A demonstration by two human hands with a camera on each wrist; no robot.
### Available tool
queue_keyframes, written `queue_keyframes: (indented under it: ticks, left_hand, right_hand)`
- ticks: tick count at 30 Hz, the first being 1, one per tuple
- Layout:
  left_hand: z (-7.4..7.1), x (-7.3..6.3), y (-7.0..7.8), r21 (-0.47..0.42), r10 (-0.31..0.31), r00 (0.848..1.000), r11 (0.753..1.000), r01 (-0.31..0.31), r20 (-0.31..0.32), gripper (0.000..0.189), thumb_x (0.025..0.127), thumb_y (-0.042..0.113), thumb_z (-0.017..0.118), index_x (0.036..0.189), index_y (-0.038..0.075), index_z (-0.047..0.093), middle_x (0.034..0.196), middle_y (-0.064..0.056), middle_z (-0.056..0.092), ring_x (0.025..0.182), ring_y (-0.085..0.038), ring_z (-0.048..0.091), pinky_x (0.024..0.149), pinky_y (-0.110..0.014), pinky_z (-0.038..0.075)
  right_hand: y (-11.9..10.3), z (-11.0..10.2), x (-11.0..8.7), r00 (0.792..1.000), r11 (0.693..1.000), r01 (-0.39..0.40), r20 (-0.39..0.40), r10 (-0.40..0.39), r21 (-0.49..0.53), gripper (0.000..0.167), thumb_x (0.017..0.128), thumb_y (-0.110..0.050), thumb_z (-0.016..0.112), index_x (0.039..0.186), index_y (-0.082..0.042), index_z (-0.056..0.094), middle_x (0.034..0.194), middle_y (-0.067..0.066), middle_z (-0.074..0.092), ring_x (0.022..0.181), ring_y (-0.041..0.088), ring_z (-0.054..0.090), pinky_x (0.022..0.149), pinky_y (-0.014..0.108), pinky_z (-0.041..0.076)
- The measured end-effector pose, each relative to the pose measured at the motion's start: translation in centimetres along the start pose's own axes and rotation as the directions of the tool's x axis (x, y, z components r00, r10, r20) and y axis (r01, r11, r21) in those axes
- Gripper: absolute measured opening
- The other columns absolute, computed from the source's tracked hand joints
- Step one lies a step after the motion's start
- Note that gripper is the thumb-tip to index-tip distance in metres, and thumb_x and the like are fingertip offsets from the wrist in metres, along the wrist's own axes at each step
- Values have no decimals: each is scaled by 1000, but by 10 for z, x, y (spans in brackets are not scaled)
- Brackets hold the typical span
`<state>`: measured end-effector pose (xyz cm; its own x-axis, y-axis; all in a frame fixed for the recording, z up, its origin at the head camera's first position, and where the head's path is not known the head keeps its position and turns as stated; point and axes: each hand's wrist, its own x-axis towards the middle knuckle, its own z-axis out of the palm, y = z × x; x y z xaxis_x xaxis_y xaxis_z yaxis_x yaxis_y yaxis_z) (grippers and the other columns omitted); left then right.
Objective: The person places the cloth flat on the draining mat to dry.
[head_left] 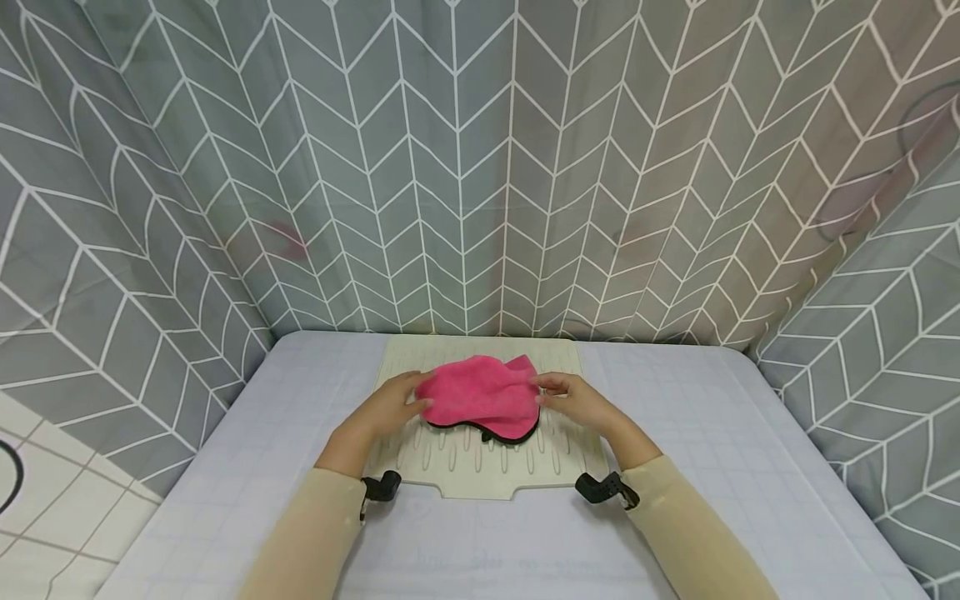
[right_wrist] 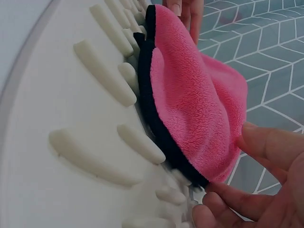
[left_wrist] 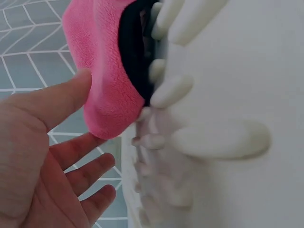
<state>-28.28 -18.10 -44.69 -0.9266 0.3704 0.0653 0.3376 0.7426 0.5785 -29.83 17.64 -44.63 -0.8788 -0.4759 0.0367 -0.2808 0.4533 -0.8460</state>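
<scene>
A pink plush cloth [head_left: 480,396] with black edging lies on a cream ribbed board [head_left: 480,487], its surface rumpled. At its left end my left hand [head_left: 392,402] holds the cloth lightly between thumb and index finger. The other fingers of that left hand [left_wrist: 52,156] are spread below the cloth. My right hand [head_left: 577,404] pinches the opposite end. Up close, the right hand [right_wrist: 270,175] has its thumb on the pink pile and fingertips by the black edge. A small black tab shows on the near edge. The cloth's underside is hidden.
The board, covered in raised pegs [left_wrist: 218,137], rests on a white table [head_left: 480,550]. Patterned grey curtains [head_left: 480,167] stand behind and at both sides. A black wrist device [head_left: 382,486] is on the left cuff, another [head_left: 606,489] on the right.
</scene>
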Motion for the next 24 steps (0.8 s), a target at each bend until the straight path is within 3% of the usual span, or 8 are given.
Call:
queue_keyframes:
  ticks: [5,11,17,24]
  left_hand:
    - [3,1,-4,-10,-20,1000,1000,20,-3,52,99,19,65,148,10,50,140,-19,54,134,-38,48,112,-52,35]
    - [6,2,-7,11,-15,999,1000,16,-45,45,96,12,68,139,5,59,123,-16,60,112,-32,58,102,-49,45]
    - [7,3,-8,-3,-29,996,1000,29,-89,41,92,10,73,131,4,65,111,-8,61,92,-20,57,85,-38,49]
    - [-2,0,0,32,-28,985,999,33,-169,38,89,11,77,125,5,70,108,-6,61,92,-22,59,86,-42,50]
  right_hand:
    - [1,5,5,999,1000,-9,33,9,19,42,99,-14,63,138,2,57,136,22,59,125,39,55,102,50,47]
    - [0,13,13,1000,1000,-5,3,5,-21,39,93,-8,70,130,3,63,120,20,65,105,32,65,88,38,55]
    - [-1,20,19,997,998,-24,-79,19,-64,32,86,-1,75,118,1,70,103,12,68,86,20,65,68,27,53]
    - [-13,14,16,983,998,-14,-183,3,-63,29,86,2,72,115,-2,73,109,12,69,90,23,64,67,27,53]
